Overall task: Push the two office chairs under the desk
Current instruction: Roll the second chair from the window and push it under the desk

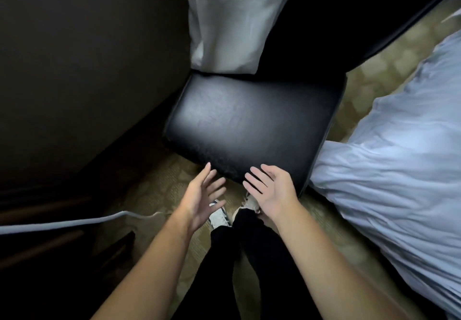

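Observation:
A black leather seat cushion (252, 125) fills the middle of the view, seen from above; whether it has a backrest or wheels is hidden. My left hand (203, 198) is open, fingers spread, fingertips just short of the cushion's near edge. My right hand (270, 190) is open too, its fingers lying over the near right corner of the cushion; contact is unclear. A dark flat surface (389, 20), possibly the desk, runs across the upper right, with the cushion's far edge in its shadow. No second chair is in sight.
A bed with a white duvet (389, 170) crowds the right side. A dark wall (82, 70) stands left, a pale curtain (232, 20) hangs above. A white cable (74, 222) crosses the patterned carpet (159, 190) at left. My feet (219, 215) stand near the cushion.

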